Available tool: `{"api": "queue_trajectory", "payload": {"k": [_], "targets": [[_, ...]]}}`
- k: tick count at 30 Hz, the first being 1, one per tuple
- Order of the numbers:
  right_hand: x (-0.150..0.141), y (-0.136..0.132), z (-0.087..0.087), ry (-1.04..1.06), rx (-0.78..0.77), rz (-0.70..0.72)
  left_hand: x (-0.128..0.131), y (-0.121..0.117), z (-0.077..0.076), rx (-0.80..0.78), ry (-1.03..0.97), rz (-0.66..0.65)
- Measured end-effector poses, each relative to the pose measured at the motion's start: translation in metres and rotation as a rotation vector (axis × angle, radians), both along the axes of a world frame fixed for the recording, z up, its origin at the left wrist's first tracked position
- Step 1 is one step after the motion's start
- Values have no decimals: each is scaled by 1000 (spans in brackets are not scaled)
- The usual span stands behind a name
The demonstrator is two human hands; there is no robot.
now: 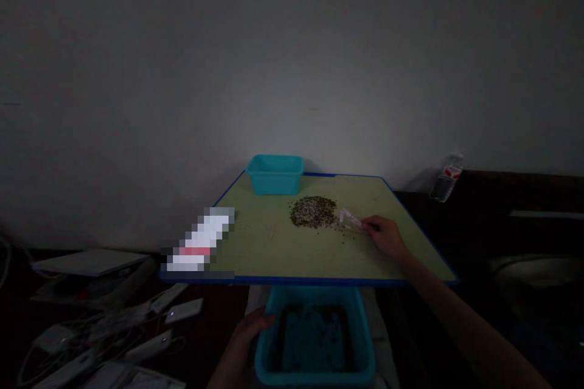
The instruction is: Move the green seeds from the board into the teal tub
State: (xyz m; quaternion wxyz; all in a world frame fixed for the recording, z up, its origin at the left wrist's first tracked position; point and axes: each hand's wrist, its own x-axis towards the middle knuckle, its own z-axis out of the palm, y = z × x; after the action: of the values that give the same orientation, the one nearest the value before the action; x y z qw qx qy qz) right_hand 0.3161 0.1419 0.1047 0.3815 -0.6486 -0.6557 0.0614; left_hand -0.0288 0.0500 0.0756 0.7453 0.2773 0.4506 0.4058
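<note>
Around the middle of the pale tabletop [274,264], a loose pile of small dark and pale bits [314,211] lay spread out, with a clear plastic piece [350,219] just off its right side. Honestly, the spread looked like the weak spot to me: strays sat between the pile and the plastic, so a quick sideways swipe could've flicked bits across the top or over the edge. The plastic looked thin too, so it might've bent or skipped over the bits if pushed hard. Lighting was dim, so strays would've been easy to miss.

As for the hands, the right hand [387,236] had thumb and fingers pinched together on the plastic's near end, forearm slanting up from the lower right across the table's near corner. The left hand [252,325] sat lower, curled onto the left rim of the near tub [314,378], which had dark bits inside. That tub was below the table's front edge, apparently over the lap, so if that grip slackened it could've tipped. Farther out, a second blue tub [276,185] stood at the back by the wall [314,61].
</note>
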Motion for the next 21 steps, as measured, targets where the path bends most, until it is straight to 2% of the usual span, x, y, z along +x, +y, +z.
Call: {"api": "queue_trajectory", "payload": {"k": [6, 13, 21], "targets": [[0, 1, 0, 2, -5, -3, -2, 2, -6, -41, 5, 21], [1, 0, 1, -10, -14, 18, 1, 1, 4, -51, -69, -5], [0, 0, 1, 18, -25, 28, 0, -2, 5, -38, 25, 58]]}}
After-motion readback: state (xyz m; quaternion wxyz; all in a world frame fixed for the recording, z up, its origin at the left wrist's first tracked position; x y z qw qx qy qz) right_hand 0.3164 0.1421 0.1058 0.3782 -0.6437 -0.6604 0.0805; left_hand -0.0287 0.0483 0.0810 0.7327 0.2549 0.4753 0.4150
